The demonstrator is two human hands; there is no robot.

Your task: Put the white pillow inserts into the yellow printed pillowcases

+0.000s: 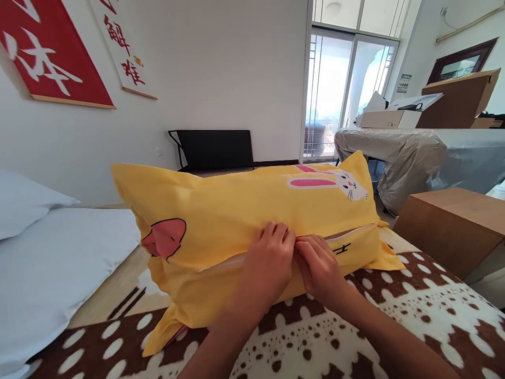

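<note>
A stuffed yellow pillowcase [236, 205] with a printed white rabbit lies on its long side in front of me. Its zipper [351, 231] runs lengthwise along the side facing me and shows to the left and right of my hands. My left hand [270, 260] has its fingers curled over the fabric at the middle of this seam. Close against it, my right hand [317, 263] pinches the seam edge with thumb and fingers. The zipper slider is hidden, and I cannot tell whether the fingertips hold it.
Beneath the pillow spreads a brown and white patterned blanket [311, 337]. White pillows [79, 258] lie at the left. A wooden box-like piece [453, 221] stands at the right, before a plastic-covered table [394, 145] bearing cartons. Behind is a black bench [216, 150].
</note>
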